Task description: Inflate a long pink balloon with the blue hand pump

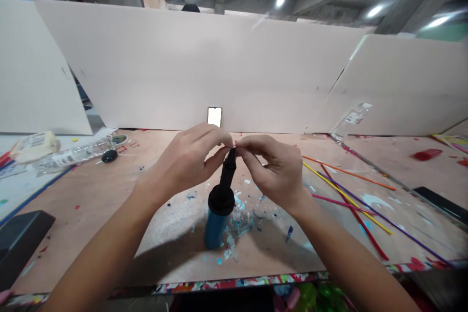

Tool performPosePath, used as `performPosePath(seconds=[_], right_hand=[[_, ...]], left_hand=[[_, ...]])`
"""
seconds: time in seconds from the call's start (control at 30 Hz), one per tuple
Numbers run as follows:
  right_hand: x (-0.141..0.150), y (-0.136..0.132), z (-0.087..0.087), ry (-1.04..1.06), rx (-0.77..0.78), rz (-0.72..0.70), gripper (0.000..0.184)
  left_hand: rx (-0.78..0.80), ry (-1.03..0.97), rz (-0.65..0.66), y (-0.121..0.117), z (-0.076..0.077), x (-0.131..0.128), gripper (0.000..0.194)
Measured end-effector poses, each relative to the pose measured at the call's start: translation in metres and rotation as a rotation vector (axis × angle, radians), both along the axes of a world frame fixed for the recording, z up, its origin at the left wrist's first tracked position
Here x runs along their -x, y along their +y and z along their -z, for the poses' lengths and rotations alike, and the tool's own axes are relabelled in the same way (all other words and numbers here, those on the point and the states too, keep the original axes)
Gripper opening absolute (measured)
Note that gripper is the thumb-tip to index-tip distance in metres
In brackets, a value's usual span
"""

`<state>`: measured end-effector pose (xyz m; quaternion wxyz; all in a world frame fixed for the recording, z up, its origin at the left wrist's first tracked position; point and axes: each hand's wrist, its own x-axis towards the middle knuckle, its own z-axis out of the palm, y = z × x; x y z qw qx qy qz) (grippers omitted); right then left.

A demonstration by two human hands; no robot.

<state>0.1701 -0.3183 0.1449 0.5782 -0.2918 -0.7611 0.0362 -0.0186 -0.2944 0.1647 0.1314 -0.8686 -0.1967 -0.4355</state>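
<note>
Head view: the thumb and forefinger of the left hand [192, 156] and those of the right hand [276, 168] meet at the tip of a black nozzle [227, 171], their ends drawn together and apparently clamped on a small pink piece [234, 143]. The nozzle tops a blue pump [220, 200], which lies directly below the fingertips and appears to stand, slightly tilted, on the tabletop [109, 183]. Neither hand grips the pump; uneven pulling at the pink piece could therefore rock or topple it. Because so little of the piece seems to lie in the pinch, it might also slip from the fingertips, or tear if strained against the nozzle. To the right of the fingers, coloured strips [351, 199] lie loosely crossed near the right forearm [343, 253], where a sweep of the arm might scatter them. The pink piece is largely concealed by the fingertips; whether it encircles the nozzle or merely touches it cannot be determined. Just beyond the left fingers, a phone [214, 116] is masked along its lower edge by the hand, its display washed out to white. The right forearm and left forearm [113, 239] are cut off by the lower border.
</note>
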Motion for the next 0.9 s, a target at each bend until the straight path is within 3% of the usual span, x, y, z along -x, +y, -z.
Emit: performPosePath(seconds=[0.13, 0.43, 0.7, 0.9], right_hand=[[-0.006, -0.001, -0.005, -0.229, -0.270, 0.132, 0.021], [-0.012, 0.007, -0.021, -0.467, -0.600, 0.247, 0.012], [-0.009, 0.005, -0.018, -0.412, -0.522, 0.119, 0.014], [-0.003, 0.004, -0.018, -0.375, -0.457, 0.061, 0.012]], left_hand=[[0.040, -0.022, -0.025, 0.002, 0.005, 0.000, 0.008], [0.067, -0.019, 0.008, -0.001, 0.003, 0.002, 0.008], [0.069, -0.124, 0.136, -0.004, 0.004, 0.002, 0.010], [0.050, -0.104, 0.095, -0.004, -0.002, 0.007, 0.008]])
